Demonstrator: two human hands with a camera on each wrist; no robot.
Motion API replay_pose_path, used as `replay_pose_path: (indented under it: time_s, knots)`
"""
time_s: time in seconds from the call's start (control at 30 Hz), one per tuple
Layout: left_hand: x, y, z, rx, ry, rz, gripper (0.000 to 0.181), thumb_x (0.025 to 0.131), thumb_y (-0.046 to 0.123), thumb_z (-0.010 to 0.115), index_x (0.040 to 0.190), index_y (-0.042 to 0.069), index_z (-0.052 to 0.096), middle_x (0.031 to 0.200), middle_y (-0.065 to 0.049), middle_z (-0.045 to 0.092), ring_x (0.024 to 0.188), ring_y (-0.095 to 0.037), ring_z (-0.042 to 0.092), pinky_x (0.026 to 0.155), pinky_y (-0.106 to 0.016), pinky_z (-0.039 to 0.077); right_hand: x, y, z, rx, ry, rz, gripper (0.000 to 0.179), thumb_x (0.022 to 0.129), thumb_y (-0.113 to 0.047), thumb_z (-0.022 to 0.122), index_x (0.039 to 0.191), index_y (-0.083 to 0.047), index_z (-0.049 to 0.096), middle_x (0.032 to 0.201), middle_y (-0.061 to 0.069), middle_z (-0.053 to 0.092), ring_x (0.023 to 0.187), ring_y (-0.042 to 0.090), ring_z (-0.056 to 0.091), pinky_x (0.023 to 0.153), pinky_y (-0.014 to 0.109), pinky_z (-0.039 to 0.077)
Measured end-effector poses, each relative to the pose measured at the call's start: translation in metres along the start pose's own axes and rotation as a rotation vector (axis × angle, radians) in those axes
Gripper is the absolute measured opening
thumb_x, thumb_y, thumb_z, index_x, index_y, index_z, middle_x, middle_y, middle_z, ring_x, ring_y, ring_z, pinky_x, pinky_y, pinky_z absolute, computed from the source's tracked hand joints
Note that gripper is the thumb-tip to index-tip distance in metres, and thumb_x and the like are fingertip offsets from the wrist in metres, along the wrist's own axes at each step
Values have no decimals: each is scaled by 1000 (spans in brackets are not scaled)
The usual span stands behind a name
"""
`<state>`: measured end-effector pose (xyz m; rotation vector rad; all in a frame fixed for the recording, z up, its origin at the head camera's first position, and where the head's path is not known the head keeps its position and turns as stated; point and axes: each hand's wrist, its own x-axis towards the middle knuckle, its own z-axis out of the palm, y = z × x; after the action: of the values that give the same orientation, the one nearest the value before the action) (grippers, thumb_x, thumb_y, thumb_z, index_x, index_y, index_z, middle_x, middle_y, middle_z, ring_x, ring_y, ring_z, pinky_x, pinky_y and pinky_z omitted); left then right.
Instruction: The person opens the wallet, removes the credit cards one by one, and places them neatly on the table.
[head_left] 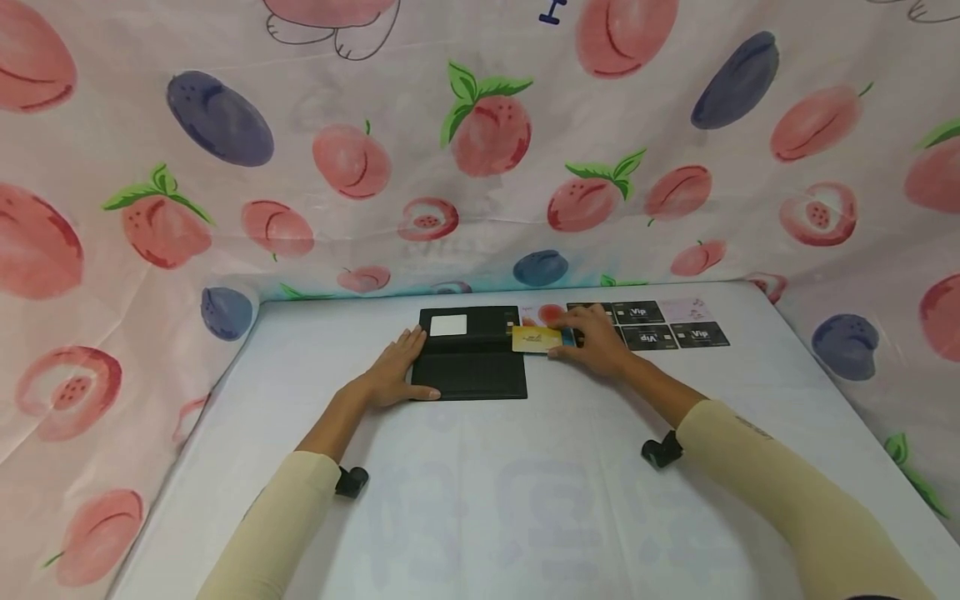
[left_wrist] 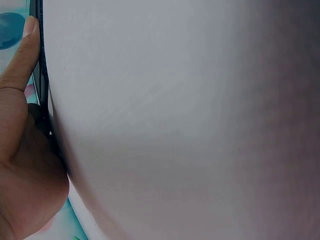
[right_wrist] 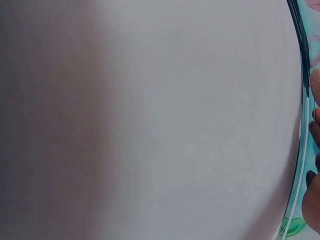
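Observation:
A black wallet [head_left: 472, 375] lies open on the white table, with a white rectangle [head_left: 448, 325] on its upper half. My left hand [head_left: 390, 369] rests at the wallet's left side, fingers stretched along the edge and thumb over the lower corner. The left wrist view shows the straight thumb [left_wrist: 26, 52] beside the dark wallet. In my right hand [head_left: 602, 344] a yellow card [head_left: 536, 339] is pinched, its left end overlapping the wallet's right edge near the fold. Only parts of the right fingers [right_wrist: 312, 200] show in the right wrist view.
Right of the right hand, black "Vip" cards [head_left: 649, 337] lie in two rows with a pale pink card [head_left: 685, 311]. A light card with red print [head_left: 534, 314] lies behind the yellow one. A fruit-patterned cloth [head_left: 420, 150] hangs behind the table [head_left: 465, 500].

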<state>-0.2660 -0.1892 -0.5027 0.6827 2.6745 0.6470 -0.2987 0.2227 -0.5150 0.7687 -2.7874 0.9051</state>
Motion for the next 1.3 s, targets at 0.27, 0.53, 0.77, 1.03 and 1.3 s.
replay_pose_path:
  time_s: [0.27,0.53,0.77,1.03,1.3]
  knots:
    - [0,1,0,-5,-2,2,117,93,47,80,167,-2,4,175,-18,-3,160,-36,-8,128,-53,-2,-9,3,0,-4,5,-12,56,84,-33,91,133,-13,74,138,16,63,109,32,44,91,52,38]
    - [0,2,0,-3,6,7,116,93,46,80,166,-3,5,175,-19,-2,160,-37,-6,128,-54,-1,-15,-2,-3,-2,9,-4,54,82,-34,93,129,-12,77,131,15,66,105,30,44,88,48,38]
    - [1,0,0,3,7,5,116,93,47,80,166,-3,5,175,-19,-2,160,-37,-6,128,-53,0,-23,4,-4,4,41,-53,52,81,-31,94,126,-10,78,122,12,68,97,27,43,83,44,35]
    - [0,2,-1,-6,12,9,117,92,47,81,166,-4,6,175,-20,-2,160,-38,-5,128,-54,0,-32,6,-5,15,31,-58,53,80,-30,95,126,-13,78,124,10,68,100,26,44,86,44,36]
    - [0,1,0,-7,17,14,117,92,47,81,166,-4,6,175,-21,0,160,-39,-4,128,-55,1,-40,7,-6,1,24,-66,53,79,-34,95,127,-15,78,123,7,69,105,25,46,94,52,34]
